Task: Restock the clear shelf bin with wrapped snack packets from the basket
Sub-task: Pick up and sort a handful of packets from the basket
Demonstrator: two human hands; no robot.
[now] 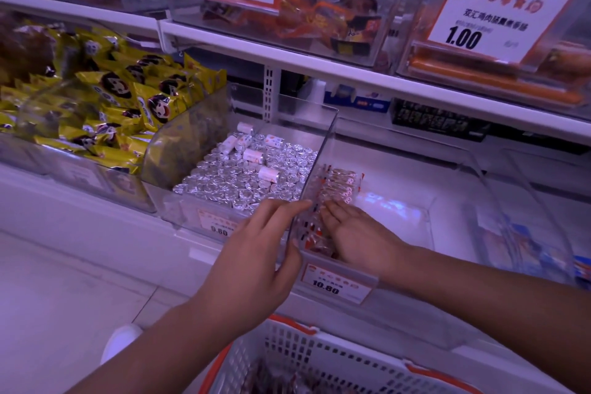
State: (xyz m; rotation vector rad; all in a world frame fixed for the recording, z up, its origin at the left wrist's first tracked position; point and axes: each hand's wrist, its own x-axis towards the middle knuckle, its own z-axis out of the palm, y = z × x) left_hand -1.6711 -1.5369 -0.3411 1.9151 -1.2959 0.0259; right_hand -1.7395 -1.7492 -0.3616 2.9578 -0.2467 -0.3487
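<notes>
While left hand point(256, 253) steadies bin point(399, 211), right hand point(358, 233) seemingly presses packets point(335, 185)

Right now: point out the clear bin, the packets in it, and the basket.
clear bin point(315, 157), head view, on its left wall.
packets point(339, 184), head view, middle of the row.
basket point(319, 358), head view, on its white mesh wall.

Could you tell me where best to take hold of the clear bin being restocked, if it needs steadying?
Grip the clear bin's left wall at its front top edge, from the aisle side. That edge stands exposed and thin enough to pinch, as the left hand does now; the right hand arranges packets inside.
</notes>
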